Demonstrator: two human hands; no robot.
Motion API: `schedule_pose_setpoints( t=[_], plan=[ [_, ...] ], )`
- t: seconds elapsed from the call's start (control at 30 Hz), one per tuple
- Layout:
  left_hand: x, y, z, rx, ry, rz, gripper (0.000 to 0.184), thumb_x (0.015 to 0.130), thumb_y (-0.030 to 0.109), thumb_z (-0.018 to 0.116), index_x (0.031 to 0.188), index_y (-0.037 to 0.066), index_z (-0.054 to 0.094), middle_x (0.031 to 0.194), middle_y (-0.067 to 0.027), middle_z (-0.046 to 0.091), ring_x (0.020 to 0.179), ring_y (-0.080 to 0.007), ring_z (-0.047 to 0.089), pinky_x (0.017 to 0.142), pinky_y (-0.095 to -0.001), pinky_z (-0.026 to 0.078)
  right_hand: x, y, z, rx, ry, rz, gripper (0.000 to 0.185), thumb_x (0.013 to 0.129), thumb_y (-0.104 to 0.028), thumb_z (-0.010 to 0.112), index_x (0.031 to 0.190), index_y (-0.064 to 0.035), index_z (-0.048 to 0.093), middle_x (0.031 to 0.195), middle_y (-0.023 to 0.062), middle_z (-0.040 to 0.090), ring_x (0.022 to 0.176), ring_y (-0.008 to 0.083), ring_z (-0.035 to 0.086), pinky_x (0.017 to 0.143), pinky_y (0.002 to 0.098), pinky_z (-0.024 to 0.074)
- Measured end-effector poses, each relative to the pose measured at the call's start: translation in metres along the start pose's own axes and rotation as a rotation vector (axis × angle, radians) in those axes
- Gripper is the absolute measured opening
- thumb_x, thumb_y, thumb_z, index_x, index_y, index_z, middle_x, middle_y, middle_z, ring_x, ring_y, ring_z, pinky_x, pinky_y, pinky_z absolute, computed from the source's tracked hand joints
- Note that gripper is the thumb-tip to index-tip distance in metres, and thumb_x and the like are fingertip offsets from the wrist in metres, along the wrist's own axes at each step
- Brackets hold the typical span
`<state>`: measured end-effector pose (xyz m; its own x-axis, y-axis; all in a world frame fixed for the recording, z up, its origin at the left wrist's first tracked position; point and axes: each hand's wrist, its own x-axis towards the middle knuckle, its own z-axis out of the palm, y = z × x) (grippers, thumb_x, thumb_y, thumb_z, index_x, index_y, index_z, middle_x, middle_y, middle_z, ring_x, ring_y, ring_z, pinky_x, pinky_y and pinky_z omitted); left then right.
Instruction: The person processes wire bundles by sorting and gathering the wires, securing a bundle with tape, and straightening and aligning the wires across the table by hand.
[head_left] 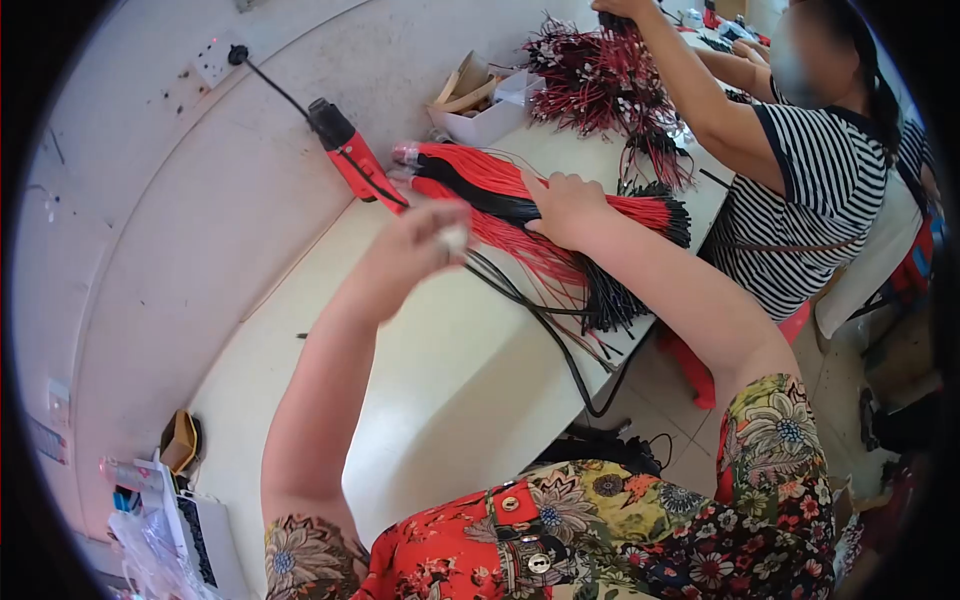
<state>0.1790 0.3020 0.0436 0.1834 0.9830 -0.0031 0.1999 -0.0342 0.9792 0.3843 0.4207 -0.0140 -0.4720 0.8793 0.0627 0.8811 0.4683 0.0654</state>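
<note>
My left hand is raised over the table, blurred by motion. Its fingers are curled round a small white thing whose kind I cannot make out. To its right, my right hand rests on a thick bundle of red and black wires, fingers bent over it. The bundle lies slantwise on the table, with clear wrapping round its far end and many black tips at the near end. Black cables run beneath my left hand and droop over the table edge.
A red and black corded tool leans by the wall, near a socket. Behind the bundle stands a white box. A co-worker in a striped top handles a pile of red and black wires. A yellow-black object lies at left.
</note>
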Motion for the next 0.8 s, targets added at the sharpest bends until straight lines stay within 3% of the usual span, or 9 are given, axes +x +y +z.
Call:
schedule_pose_setpoints(
  t=[0.07, 0.2, 0.27, 0.33, 0.4, 0.47, 0.5, 0.63, 0.8],
  plan=[
    [-0.05, -0.003, -0.004, 0.057, -0.136, -0.023, 0.037, 0.09, 0.005, 0.054, 0.126, -0.002, 0.049, 0.114, -0.011, 0.058, 0.105, -0.021, 0.06, 0.087, -0.0336, 0.049, -0.005, 0.0, 0.002, -0.01, 0.018, -0.005, 0.074, 0.085, -0.044, 0.062, 0.143, -0.0129, 0.029, 0.116, 0.0156, 0.055, 0.108, 0.0309, 0.055, 0.088, 0.0482, 0.0452],
    [-0.129, 0.013, -0.014, 0.274, -0.064, -0.134, 0.036, 0.09, 0.007, 0.056, 0.125, -0.003, 0.051, 0.112, -0.0112, 0.06, 0.1, -0.0201, 0.062, 0.086, -0.0328, 0.049, -0.028, 0.003, -0.006, -0.077, 0.046, -0.042, 0.072, 0.082, -0.038, 0.067, 0.139, -0.0096, 0.035, 0.115, 0.0157, 0.055, 0.108, 0.0304, 0.054, 0.09, 0.0491, 0.0431],
    [-0.16, 0.009, -0.011, 0.367, 0.101, -0.179, 0.035, 0.09, 0.007, 0.057, 0.124, -0.002, 0.052, 0.111, -0.0111, 0.061, 0.099, -0.0197, 0.062, 0.085, -0.0324, 0.049, -0.06, 0.018, -0.01, -0.109, 0.26, -0.262, 0.062, 0.079, -0.03, 0.07, 0.131, -0.0072, 0.045, 0.117, 0.018, 0.055, 0.109, 0.0319, 0.054, 0.091, 0.0484, 0.042],
    [-0.19, -0.002, -0.01, 0.292, 0.239, -0.155, 0.034, 0.091, 0.01, 0.058, 0.124, 0.0, 0.053, 0.11, -0.0107, 0.061, 0.1, -0.0192, 0.062, 0.085, -0.0321, 0.049, -0.087, 0.018, -0.018, 0.149, 0.485, -0.53, 0.052, 0.077, -0.02, 0.07, 0.124, -0.0041, 0.053, 0.121, 0.0196, 0.054, 0.113, 0.0325, 0.052, 0.094, 0.0463, 0.0402],
    [-0.219, -0.01, -0.004, 0.2, 0.356, -0.166, 0.033, 0.092, 0.01, 0.058, 0.123, 0.0, 0.053, 0.11, -0.0105, 0.061, 0.1, -0.0192, 0.062, 0.085, -0.0319, 0.049, -0.113, 0.0, -0.018, 0.449, 0.391, -0.708, 0.041, 0.079, -0.013, 0.068, 0.117, -0.0026, 0.058, 0.115, 0.0184, 0.06, 0.109, 0.0295, 0.057, 0.091, 0.0402, 0.044],
    [-0.244, -0.017, 0.004, 0.088, 0.482, -0.16, 0.032, 0.092, 0.011, 0.057, 0.122, 0.0, 0.054, 0.109, -0.0105, 0.061, 0.1, -0.0193, 0.062, 0.084, -0.0312, 0.049, -0.128, -0.019, -0.009, 0.838, -0.052, -0.665, 0.037, 0.079, -0.009, 0.068, 0.114, -0.0032, 0.06, 0.1, 0.0149, 0.066, 0.096, 0.0263, 0.064, 0.082, 0.0337, 0.0488],
    [-0.257, -0.023, 0.01, 0.048, 0.538, -0.18, 0.03, 0.092, 0.01, 0.057, 0.121, 0.001, 0.054, 0.109, -0.0104, 0.062, 0.099, -0.0195, 0.062, 0.083, -0.0303, 0.05, -0.133, -0.032, -0.001, 0.897, -0.086, -0.671, 0.03, 0.08, -0.007, 0.067, 0.109, -0.0034, 0.062, 0.087, 0.0123, 0.067, 0.081, 0.0253, 0.066, 0.073, 0.0309, 0.0509],
    [-0.338, -0.061, 0.024, 0.025, 0.754, -0.081, 0.028, 0.093, 0.007, 0.055, 0.12, 0.001, 0.056, 0.104, -0.0112, 0.064, 0.096, -0.02, 0.064, 0.082, -0.0304, 0.051, -0.163, -0.089, 0.018, 0.926, -0.077, -0.857, 0.025, 0.082, -0.007, 0.064, 0.106, -0.002, 0.062, 0.085, 0.0122, 0.066, 0.078, 0.0257, 0.065, 0.07, 0.0321, 0.0504],
    [-0.41, -0.097, 0.04, -0.041, 1.328, 0.029, 0.022, 0.095, 0.01, 0.052, 0.113, -0.001, 0.058, 0.092, -0.0115, 0.065, 0.081, -0.018, 0.065, 0.075, -0.0294, 0.055, -0.175, -0.103, 0.03, 0.951, -0.182, -0.94, 0.025, 0.083, -0.007, 0.063, 0.107, -0.0015, 0.062, 0.089, 0.0119, 0.065, 0.079, 0.022, 0.064, 0.069, 0.0301, 0.05]
  ],
)
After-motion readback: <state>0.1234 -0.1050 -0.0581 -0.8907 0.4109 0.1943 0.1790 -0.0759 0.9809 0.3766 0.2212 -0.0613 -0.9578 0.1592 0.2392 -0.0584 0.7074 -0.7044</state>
